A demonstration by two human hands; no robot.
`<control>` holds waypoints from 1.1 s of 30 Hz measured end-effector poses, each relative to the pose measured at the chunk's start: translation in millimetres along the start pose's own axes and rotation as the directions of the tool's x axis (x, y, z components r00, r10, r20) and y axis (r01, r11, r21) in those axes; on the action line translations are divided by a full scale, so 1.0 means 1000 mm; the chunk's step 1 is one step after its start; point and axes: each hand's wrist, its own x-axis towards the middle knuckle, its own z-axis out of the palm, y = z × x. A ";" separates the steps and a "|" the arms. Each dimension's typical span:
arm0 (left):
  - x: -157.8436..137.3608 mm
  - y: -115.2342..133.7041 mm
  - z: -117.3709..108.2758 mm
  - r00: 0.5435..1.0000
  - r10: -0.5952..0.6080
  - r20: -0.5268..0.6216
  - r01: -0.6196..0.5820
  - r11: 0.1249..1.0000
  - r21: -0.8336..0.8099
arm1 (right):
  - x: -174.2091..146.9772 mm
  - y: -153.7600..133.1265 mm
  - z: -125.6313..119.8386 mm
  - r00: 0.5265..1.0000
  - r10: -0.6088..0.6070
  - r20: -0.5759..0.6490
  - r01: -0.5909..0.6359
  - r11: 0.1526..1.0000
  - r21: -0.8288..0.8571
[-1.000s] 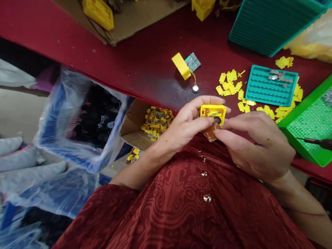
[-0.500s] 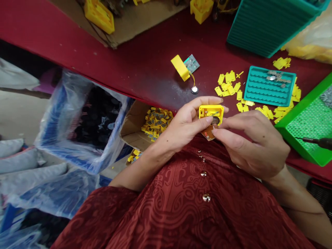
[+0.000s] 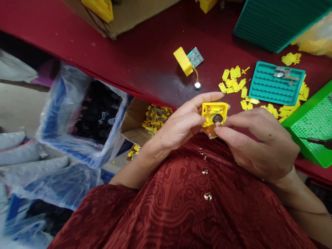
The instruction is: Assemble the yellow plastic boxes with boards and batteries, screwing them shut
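"Where was the box (image 3: 212, 111)?"
"Clamped in the left hand (image 3: 181, 119)'s grip; whether the right hand (image 3: 261, 143), beside its board (image 3: 210, 130), pinched anything, I couldn't tell."
"The step?"
"Probably fitting parts; next needed steadiness."

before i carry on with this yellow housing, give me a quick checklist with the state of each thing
1. Yellow housing held by the left hand: ok.
2. Round dark part within the housing's outline: ok.
3. Brown circuit board tucked inside the housing: not ok, it sticks out at the near edge.
4. Right hand gripping the board: cannot tell, though its fingertips are at the board.
5. Wire joints sound: cannot tell, too small.
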 end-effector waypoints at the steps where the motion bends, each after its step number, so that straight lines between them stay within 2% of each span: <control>1: -0.001 0.000 0.000 1.000 -0.001 -0.003 0.001 1.000 0.001 | 0.000 0.000 -0.001 1.000 0.001 0.006 -0.001 1.000 -0.004; 6: -0.002 -0.002 -0.003 0.998 0.064 0.027 -0.066 0.993 0.100 | 0.000 0.000 -0.005 0.997 -0.017 0.071 0.018 1.000 -0.007; 9: 0.000 -0.003 -0.006 0.995 0.068 0.072 -0.078 0.985 0.151 | 0.001 0.001 -0.003 0.999 -0.030 0.027 0.032 0.997 -0.064; 14: 0.001 -0.003 -0.005 0.994 -0.021 0.107 0.021 1.000 0.007 | 0.002 0.001 0.000 1.000 0.024 -0.014 -0.025 0.992 -0.127; 20: 0.002 -0.007 -0.003 0.996 0.049 0.072 -0.061 0.980 0.188 | 0.003 -0.002 0.001 0.995 0.089 -0.050 -0.093 0.992 -0.080; 28: 0.010 -0.015 -0.002 0.998 0.052 -0.021 -0.049 0.991 0.128 | 0.000 0.003 0.005 0.987 0.150 -0.057 -0.153 0.987 -0.045; 33: 0.010 -0.015 0.000 0.999 0.029 -0.024 -0.026 0.995 0.095 | -0.003 0.013 0.007 0.990 0.125 -0.062 -0.126 0.992 -0.015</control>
